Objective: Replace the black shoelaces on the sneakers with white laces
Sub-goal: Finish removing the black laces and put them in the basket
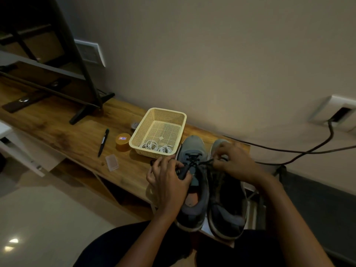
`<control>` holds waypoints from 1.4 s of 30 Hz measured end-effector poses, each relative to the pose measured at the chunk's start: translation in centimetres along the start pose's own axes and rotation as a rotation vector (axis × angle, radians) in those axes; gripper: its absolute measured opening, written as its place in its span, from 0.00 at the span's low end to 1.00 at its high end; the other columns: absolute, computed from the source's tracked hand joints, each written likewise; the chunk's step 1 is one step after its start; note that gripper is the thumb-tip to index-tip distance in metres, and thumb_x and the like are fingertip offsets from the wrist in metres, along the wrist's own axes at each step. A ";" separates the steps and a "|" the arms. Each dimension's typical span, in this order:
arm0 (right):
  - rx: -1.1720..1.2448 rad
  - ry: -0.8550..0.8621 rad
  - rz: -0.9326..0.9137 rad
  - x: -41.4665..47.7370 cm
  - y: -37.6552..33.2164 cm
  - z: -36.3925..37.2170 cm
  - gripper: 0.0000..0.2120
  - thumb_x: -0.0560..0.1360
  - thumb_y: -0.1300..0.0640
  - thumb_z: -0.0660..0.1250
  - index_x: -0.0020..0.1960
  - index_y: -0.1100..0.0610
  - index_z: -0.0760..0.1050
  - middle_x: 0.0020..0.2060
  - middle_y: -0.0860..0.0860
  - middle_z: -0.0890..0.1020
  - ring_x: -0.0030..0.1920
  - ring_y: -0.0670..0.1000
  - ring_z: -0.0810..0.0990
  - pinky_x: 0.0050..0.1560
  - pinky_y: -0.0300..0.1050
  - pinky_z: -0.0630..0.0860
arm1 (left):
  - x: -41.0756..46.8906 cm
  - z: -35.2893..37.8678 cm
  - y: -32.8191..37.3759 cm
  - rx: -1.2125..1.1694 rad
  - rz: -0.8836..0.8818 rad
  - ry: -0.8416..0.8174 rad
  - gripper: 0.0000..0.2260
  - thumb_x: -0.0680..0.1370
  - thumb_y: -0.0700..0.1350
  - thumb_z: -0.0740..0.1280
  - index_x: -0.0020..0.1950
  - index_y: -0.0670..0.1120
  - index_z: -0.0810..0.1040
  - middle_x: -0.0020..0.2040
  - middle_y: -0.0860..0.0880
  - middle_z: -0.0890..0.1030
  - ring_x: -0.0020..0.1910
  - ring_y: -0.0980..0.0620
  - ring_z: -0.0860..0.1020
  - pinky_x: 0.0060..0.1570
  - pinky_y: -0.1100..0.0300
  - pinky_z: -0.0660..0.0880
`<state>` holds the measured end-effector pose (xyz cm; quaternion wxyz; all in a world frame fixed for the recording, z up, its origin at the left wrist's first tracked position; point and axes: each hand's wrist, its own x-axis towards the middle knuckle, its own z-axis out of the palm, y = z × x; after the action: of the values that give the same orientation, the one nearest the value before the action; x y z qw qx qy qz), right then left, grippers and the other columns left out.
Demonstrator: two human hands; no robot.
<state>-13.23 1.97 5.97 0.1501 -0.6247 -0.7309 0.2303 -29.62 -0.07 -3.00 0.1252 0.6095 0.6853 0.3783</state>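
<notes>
Pair of grey sneakers point(194, 199) side by side on counter point(77, 135), toes toward wall. On left one, black lace point(190, 162) loosened, threaded near toe, ends drawn sideways. Coiled white laces point(156, 147) in basket point(167, 111) beside toes.

Your tabletop point(77, 137) is smooth wood. Your basket point(167, 110) is plastic mesh. Your shoes point(194, 145) are soft-looking cloth. The floor point(38, 218) is shiny.

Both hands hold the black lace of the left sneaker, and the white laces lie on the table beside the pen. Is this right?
No: the head view shows the white laces coiled inside the cream basket, not beside the pen. The left hand and right hand do hold the black lace of the left sneaker.
</notes>
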 end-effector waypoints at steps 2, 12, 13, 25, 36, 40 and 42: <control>0.072 0.192 0.049 0.0 0.3 -0.3 0.12 0.71 0.58 0.67 0.32 0.47 0.71 0.41 0.47 0.77 0.51 0.56 0.75 0.52 0.52 0.72 | 0.0 -0.1 0.2 -0.011 0.034 -0.054 0.13 0.68 0.50 0.72 0.50 0.53 0.75 0.60 0.57 0.74 0.68 0.52 0.61 0.64 0.51 0.51; -0.282 0.247 0.088 0.0 -1.2 3.9 0.12 0.72 0.43 0.64 0.43 0.50 0.80 0.59 0.45 0.73 0.66 0.53 0.61 0.67 0.56 0.49 | 2.2 0.6 1.5 0.288 0.238 -0.226 0.13 0.73 0.51 0.66 0.57 0.57 0.75 0.73 0.55 0.63 0.74 0.49 0.50 0.67 0.48 0.46; -0.308 0.221 0.076 -0.2 -1.3 4.8 0.13 0.71 0.42 0.64 0.41 0.50 0.79 0.58 0.45 0.74 0.66 0.55 0.63 0.67 0.58 0.47 | 2.4 0.7 1.5 0.301 0.230 -0.234 0.12 0.75 0.50 0.65 0.58 0.57 0.74 0.73 0.55 0.62 0.74 0.49 0.49 0.68 0.48 0.45; -0.259 0.464 0.051 -1.1 0.9 6.2 0.11 0.61 0.50 0.69 0.24 0.52 0.72 0.43 0.44 0.81 0.55 0.58 0.75 0.61 0.55 0.56 | 2.2 2.3 2.2 0.120 0.080 -0.051 0.06 0.73 0.47 0.71 0.43 0.53 0.74 0.59 0.55 0.75 0.67 0.49 0.65 0.63 0.50 0.51; -0.211 0.491 0.052 -1.0 1.0 6.8 0.11 0.62 0.51 0.70 0.24 0.52 0.74 0.45 0.46 0.83 0.56 0.57 0.75 0.60 0.58 0.58 | 2.6 1.0 2.6 0.199 0.314 -0.247 0.12 0.71 0.44 0.66 0.53 0.55 0.75 0.70 0.55 0.66 0.72 0.50 0.54 0.66 0.48 0.49; -0.175 0.494 0.015 -0.9 1.0 6.9 0.11 0.64 0.49 0.65 0.25 0.52 0.74 0.46 0.45 0.83 0.57 0.57 0.74 0.62 0.56 0.55 | 2.6 1.0 2.1 0.292 0.286 -0.252 0.07 0.71 0.48 0.70 0.48 0.54 0.78 0.70 0.53 0.68 0.73 0.48 0.54 0.66 0.45 0.48; -0.149 0.484 0.018 -0.9 1.1 6.9 0.11 0.64 0.50 0.65 0.25 0.52 0.74 0.47 0.45 0.83 0.58 0.57 0.73 0.62 0.59 0.56 | 2.7 1.2 2.0 0.290 0.280 -0.237 0.06 0.69 0.49 0.73 0.43 0.53 0.78 0.67 0.53 0.72 0.71 0.48 0.57 0.64 0.46 0.49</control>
<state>-15.63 0.14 -0.39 0.2720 -0.6775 -0.6831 0.0209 -28.04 2.84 -1.67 0.0621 0.7505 0.6217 0.2154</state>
